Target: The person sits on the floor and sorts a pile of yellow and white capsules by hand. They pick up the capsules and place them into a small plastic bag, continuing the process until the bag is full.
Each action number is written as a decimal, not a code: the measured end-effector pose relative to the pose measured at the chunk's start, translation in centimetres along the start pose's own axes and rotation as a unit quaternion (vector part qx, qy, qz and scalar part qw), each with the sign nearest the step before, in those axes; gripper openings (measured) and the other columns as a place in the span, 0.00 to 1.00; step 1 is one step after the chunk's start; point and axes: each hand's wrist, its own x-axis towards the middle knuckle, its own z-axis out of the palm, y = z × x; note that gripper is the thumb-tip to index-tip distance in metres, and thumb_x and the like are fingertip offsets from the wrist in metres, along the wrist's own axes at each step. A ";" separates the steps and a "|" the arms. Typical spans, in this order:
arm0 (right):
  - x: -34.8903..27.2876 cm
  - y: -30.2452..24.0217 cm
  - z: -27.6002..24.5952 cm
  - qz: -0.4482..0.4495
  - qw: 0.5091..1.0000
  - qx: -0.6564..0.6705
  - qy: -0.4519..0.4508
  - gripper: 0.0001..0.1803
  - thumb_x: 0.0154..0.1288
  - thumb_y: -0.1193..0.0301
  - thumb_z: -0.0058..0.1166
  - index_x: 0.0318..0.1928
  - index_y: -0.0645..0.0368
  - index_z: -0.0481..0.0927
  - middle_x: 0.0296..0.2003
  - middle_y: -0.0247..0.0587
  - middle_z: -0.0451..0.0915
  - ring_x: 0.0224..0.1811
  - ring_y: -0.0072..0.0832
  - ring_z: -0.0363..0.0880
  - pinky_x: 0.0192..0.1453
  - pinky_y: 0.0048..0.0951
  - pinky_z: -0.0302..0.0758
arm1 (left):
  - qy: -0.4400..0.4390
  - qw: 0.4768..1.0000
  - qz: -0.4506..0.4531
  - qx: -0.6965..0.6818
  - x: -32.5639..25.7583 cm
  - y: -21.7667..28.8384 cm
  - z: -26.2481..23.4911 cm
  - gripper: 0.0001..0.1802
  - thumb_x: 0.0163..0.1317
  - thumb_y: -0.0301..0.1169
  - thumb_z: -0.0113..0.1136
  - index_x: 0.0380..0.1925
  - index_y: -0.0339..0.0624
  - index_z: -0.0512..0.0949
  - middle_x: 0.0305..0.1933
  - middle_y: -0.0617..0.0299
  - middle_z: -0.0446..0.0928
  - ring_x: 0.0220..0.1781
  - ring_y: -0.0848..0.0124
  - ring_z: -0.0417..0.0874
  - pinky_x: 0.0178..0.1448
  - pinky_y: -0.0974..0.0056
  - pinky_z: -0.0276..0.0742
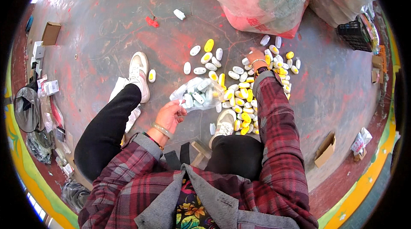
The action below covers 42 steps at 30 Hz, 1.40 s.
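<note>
My left hand (169,116) is closed on the edge of a clear plastic bag (209,96), which holds several small white oval pieces and lies tilted just above the floor. Reaching forward, my right hand (256,56) is at the far side of a heap of white and yellow oval plastic pieces (246,104). Its fingers are partly hidden among the pieces, so whether it grips one does not show. More loose ovals, such as a yellow one (209,45), lie between the bag and the heap.
Large filled plastic sacks (261,2) stand at the far right, beside a black crate (354,34). An open cardboard box (325,149) lies at right. Boxes and a grey round mesh item (26,109) line the left wall. My shoes (138,74) flank the bag.
</note>
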 end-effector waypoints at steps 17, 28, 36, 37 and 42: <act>-18.1 -12.4 -7.4 -0.155 0.736 0.418 -0.509 0.14 0.52 0.72 0.50 0.42 0.57 0.77 0.33 0.31 0.76 0.29 0.17 0.71 0.30 0.19 0.70 | 0.015 1.000 0.011 -0.010 -0.4 -0.2 -0.5 0.13 0.55 0.28 0.47 0.42 0.41 0.68 0.25 0.64 0.72 0.28 0.76 0.73 0.28 0.73 0.65; -20.1 -14.2 1.4 0.042 0.758 0.477 -0.442 0.12 0.55 0.69 0.50 0.40 0.58 0.76 0.26 0.34 0.73 0.27 0.23 0.76 0.30 0.22 0.75 | 0.015 1.000 0.003 0.001 -0.3 -0.6 -0.9 0.14 0.55 0.29 0.47 0.43 0.41 0.68 0.25 0.65 0.72 0.29 0.76 0.73 0.29 0.72 0.65; -18.8 -13.3 -3.3 -0.001 0.805 0.433 -0.406 0.12 0.56 0.67 0.47 0.35 0.64 0.75 0.34 0.44 0.77 0.30 0.30 0.80 0.30 0.28 0.77 | 0.018 1.000 0.006 0.008 -0.5 -0.5 -0.9 0.13 0.57 0.30 0.47 0.42 0.41 0.69 0.26 0.64 0.72 0.29 0.75 0.73 0.30 0.72 0.65; -17.8 -12.0 -3.7 -0.012 0.808 0.445 -0.387 0.12 0.56 0.68 0.46 0.37 0.63 0.75 0.35 0.41 0.77 0.30 0.28 0.79 0.29 0.27 0.77 | 0.018 1.000 0.006 0.008 -0.4 -0.6 -1.0 0.12 0.57 0.30 0.47 0.42 0.42 0.70 0.26 0.65 0.72 0.29 0.75 0.73 0.30 0.72 0.65; -11.4 1.0 -0.4 -0.067 0.983 0.170 0.022 0.14 0.50 0.68 0.47 0.40 0.52 0.77 0.37 0.43 0.78 0.41 0.40 0.75 0.46 0.34 0.71 | 0.003 1.000 -0.002 0.015 -0.1 -0.7 -0.7 0.12 0.57 0.30 0.46 0.42 0.41 0.70 0.26 0.65 0.73 0.29 0.75 0.73 0.30 0.72 0.65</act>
